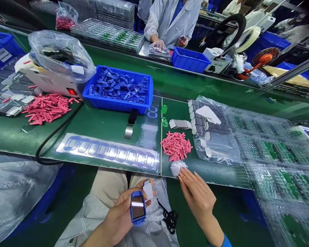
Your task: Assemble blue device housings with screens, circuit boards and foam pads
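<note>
Gripping a blue-framed screen (138, 209) and a small white-faced piece (148, 189), the left hand (118, 208) is closed around both above the lap, just short of the near edge of the green table (221, 175). The right hand (200, 196) reaches over that edge, its fingertips touching a little pile of clear film (176, 168), though whether they pinch any I cannot tell. Just beyond the film lies a heap of pink strips (176, 145), with a row of white pieces (180, 124) behind it.
</note>
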### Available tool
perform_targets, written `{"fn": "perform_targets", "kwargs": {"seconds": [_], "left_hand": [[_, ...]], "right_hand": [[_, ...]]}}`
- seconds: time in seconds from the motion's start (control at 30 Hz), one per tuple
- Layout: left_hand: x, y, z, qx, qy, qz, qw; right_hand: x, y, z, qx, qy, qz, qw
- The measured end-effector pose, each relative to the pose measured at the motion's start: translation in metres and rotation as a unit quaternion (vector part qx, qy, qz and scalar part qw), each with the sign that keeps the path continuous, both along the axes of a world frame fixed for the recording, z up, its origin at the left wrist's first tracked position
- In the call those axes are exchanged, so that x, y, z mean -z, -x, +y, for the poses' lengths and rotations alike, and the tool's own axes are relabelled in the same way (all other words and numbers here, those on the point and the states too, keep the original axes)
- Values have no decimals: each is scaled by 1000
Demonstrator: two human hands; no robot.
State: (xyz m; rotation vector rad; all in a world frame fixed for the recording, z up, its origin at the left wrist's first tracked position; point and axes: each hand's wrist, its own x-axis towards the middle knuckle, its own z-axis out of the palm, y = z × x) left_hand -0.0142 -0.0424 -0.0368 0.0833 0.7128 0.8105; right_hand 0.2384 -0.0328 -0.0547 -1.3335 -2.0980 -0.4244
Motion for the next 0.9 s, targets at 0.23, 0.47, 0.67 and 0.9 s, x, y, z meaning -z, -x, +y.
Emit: {"fn": "perform_targets", "kwargs": {"seconds": [0.23,0.47,0.67,0.9], "left_hand": [[-8,6,7,0,-73,-76,994],[-21,24,17,7,-219,-38,975],[-25,56,17,-27,-284,-12,959],[-14,139,-9,-206,-329,85,918]], "right_hand": [[-3,10,-13,5,122,62,991],[-37,111,-8,-111,542,682,479],[-33,168,6,-187,610,736,227],[-16,241,34,-257,591,740,192]]}}
